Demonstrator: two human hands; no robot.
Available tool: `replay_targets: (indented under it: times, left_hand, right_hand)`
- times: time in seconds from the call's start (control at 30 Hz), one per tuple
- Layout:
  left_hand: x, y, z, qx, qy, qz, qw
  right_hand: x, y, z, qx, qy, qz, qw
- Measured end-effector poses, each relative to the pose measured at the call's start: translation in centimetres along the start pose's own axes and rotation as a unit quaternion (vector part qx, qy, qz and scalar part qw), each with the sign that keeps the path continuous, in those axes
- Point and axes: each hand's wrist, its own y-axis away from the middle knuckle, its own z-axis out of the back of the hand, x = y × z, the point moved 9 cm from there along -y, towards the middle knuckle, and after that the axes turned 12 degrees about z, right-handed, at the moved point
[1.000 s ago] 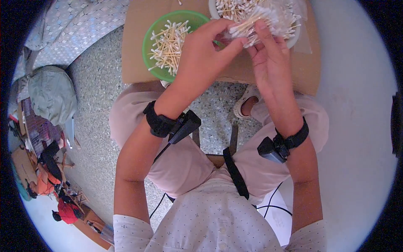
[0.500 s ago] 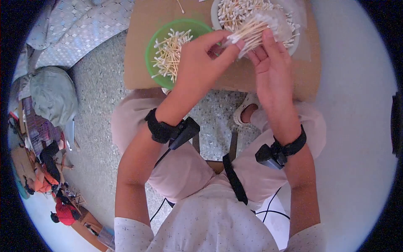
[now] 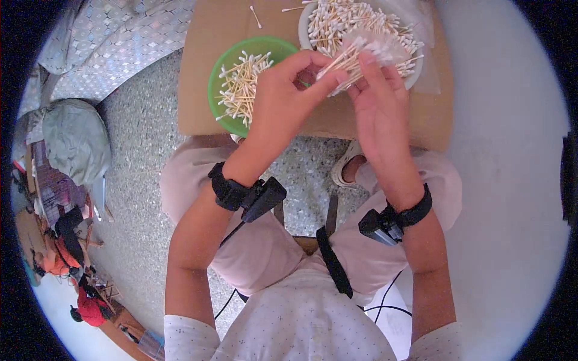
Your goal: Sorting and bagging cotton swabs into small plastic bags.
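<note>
Between my two hands is a bundle of cotton swabs [image 3: 344, 65] with pale wooden sticks and white tips, in what looks like a clear plastic bag [image 3: 385, 49]. My left hand [image 3: 288, 84] pinches the bundle's left end with thumb and forefinger. The fingers of my right hand [image 3: 380, 99] are closed round its right side. Just left of my left hand stands a green bowl [image 3: 215, 90] with loose cotton swabs in it, partly hidden by that hand. Behind the bundle, a white bowl [image 3: 305, 37] is heaped with more swabs.
Both bowls stand on a brown cardboard surface [image 3: 195, 72]. A single swab [image 3: 256, 17] lies near its far edge, and clear plastic [image 3: 428, 72] lies at the right. A grey-green covered bundle [image 3: 75, 141] is on the left, beyond the speckled floor [image 3: 141, 126].
The bundle and both hands have come slightly nearer and to the left. The view has shifted a little, showing more of the far edge. Both hands keep their hold.
</note>
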Motion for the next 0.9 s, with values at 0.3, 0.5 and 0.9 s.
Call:
replay_targets:
  times: [0.3,0.5,0.9]
  left_hand:
    - [0.7,0.4,-1.8,0.043,0.052,-0.013,0.998]
    - [0.6,0.2,-0.7,0.042,0.092,-0.001,0.995]
    - [1.3,-2.4,2.5,0.074,-0.096,-0.015,0.993]
  right_hand:
    - [-0.2,0.1,0.8,-0.007,0.061,-0.010,0.998]
    - [1.2,0.7,0.0,-0.019,0.015,0.042,0.999]
    - [0.0,0.7,2.2,-0.009,0.092,-0.020,0.996]
